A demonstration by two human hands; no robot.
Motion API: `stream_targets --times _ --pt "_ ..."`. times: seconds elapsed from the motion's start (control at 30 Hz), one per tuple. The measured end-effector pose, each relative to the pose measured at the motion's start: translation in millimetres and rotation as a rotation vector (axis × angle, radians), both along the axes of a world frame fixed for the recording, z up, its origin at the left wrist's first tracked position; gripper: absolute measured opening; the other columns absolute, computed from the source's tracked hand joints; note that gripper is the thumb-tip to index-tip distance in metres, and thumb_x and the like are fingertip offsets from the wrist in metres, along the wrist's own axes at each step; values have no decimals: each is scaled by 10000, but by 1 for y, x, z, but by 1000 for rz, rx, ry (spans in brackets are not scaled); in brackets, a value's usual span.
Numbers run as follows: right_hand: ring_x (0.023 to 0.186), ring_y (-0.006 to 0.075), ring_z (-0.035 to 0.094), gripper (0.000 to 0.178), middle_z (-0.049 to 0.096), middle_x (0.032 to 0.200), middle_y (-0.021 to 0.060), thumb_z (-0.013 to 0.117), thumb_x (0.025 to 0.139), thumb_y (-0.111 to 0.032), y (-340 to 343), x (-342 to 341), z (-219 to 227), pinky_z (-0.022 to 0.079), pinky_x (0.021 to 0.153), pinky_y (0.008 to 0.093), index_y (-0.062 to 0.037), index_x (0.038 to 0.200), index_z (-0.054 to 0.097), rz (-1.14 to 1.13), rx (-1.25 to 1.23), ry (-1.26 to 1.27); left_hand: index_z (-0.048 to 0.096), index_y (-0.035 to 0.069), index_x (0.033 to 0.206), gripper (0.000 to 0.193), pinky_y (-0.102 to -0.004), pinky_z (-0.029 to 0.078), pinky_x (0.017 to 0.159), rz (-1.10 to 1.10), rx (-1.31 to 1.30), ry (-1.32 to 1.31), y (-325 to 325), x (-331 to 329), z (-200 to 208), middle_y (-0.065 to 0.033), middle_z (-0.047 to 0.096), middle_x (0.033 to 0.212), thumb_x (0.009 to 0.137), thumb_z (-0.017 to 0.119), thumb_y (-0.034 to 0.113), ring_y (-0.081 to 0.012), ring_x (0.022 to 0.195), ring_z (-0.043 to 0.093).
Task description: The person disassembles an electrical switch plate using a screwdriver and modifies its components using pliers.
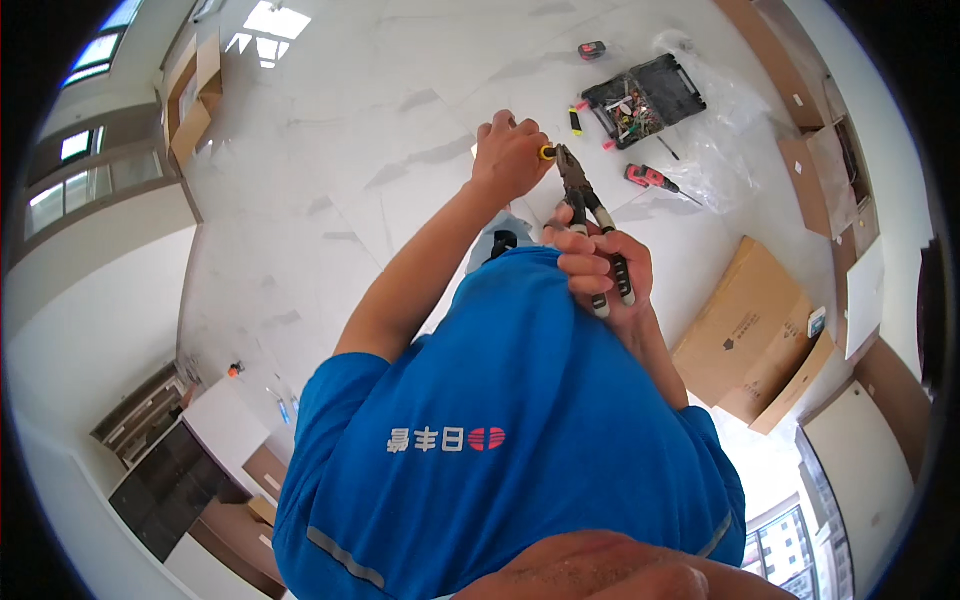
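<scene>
My left hand is closed around a mostly hidden object. Only its yellow-and-black end sticks out past the fingers. In my right hand are pliers with black and white handles, the fingers wrapped around both grips. The pliers' jaws point away from me and meet the yellow-and-black end, or lie right beside it; I cannot tell whether they grip it. Both hands are held out in front of my blue shirt, above the floor.
Ahead on the right lie an open black tool case full of small parts, a red and black drill, a battery pack and clear plastic sheeting. Flattened cardboard is to the right. Another cardboard box stands far left.
</scene>
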State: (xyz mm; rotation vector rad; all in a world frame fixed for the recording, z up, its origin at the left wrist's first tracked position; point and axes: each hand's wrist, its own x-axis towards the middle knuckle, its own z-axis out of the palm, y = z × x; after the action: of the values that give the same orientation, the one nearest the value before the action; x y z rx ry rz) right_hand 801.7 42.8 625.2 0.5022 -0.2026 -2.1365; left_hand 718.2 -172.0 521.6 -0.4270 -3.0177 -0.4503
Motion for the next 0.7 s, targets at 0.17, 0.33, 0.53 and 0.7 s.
stream_targets --times 0.17,0.33,0.53,0.7 --pt "494 106 439 172 446 678 10 452 1002 -107 84 -34 38 385 422 235 -116 1149 541 -444 -38 720 718 50 970 409 -438 539 761 672 -186 -727 -213 126 -111 -161 734 930 916 518 402 -306 861 705" --pt "608 77 403 362 445 859 38 519 1012 -212 82 -42 -49 382 473 206 -57 1333 456 -302 431 462 696 8 1005 375 -355 524 719 640 525 -730 -109 37 -20 -114 707 865 909 595 356 -232 776 675" --pt "568 57 441 394 539 832 26 593 981 -242 42 -21 -45 359 446 220 -50 1306 484 61 579 495 705 21 1090 246 -267 500 765 408 1060 -733 -47 23 29 -30 693 925 949 601 194 -113 853 633" --pt "614 82 509 362 652 954 68 573 956 -208 44 13 -36 420 536 238 -61 1284 530 69 747 625 642 19 859 318 -309 533 796 563 1295 -850 -49 74 -7 -143 671 1157 993 549 292 -206 907 654"
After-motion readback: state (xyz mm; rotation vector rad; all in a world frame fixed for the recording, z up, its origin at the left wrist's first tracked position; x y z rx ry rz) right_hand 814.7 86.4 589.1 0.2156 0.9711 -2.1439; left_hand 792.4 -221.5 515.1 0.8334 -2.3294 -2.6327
